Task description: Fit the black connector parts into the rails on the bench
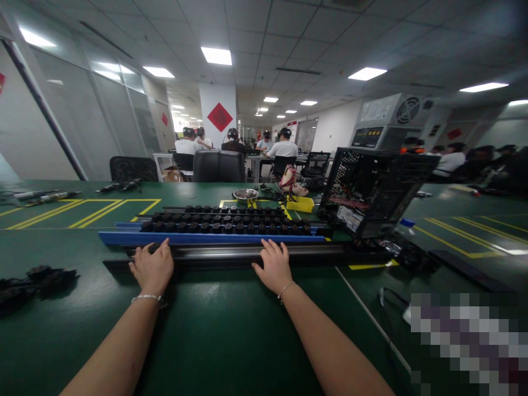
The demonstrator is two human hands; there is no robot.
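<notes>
A long dark metal rail (223, 253) lies across the green table in front of me. My left hand (152, 268) rests on its left part, fingers curled over the near edge. My right hand (274, 267) lies on it further right, fingers stretched onto the rail. Just behind runs a blue rail (206, 238), and behind that lie rows of several small black round parts (223, 223). Neither hand lifts anything.
A black perforated computer case (371, 187) stands tilted at the right. A metal bowl (245, 194) and a yellow tray (301, 204) sit behind the rails. A heap of black parts (37, 280) lies at the left. People sit at desks far back.
</notes>
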